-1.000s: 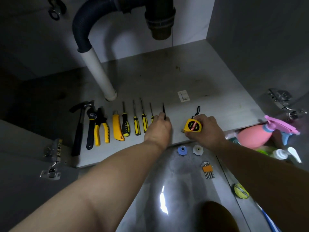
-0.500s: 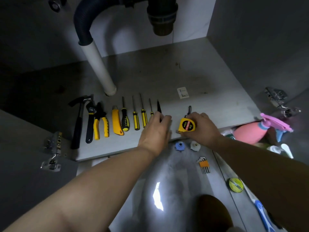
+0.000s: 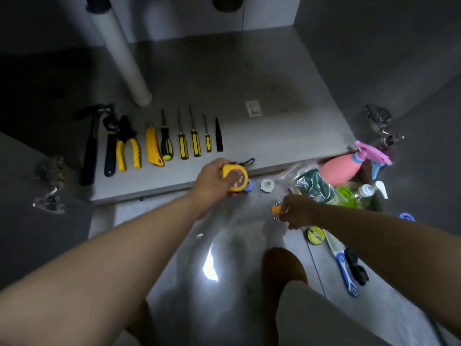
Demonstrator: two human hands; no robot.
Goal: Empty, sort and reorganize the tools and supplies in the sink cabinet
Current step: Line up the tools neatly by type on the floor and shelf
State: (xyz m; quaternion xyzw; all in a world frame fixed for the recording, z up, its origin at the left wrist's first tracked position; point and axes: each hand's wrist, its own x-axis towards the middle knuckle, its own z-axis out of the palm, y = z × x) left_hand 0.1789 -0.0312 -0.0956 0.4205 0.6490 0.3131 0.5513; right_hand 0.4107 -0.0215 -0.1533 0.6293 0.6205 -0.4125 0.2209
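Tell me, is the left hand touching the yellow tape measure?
Touching. The head view shows the left hand gripping the yellow tape measure, its fingers curled round the case.

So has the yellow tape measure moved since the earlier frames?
Yes. The tape measure, now gripped by the left hand, has come toward the person, over the cabinet floor's front edge.

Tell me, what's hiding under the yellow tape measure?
A blue plastic knob peeks out from below the tape measure that the left hand holds. Most of the knob is covered.
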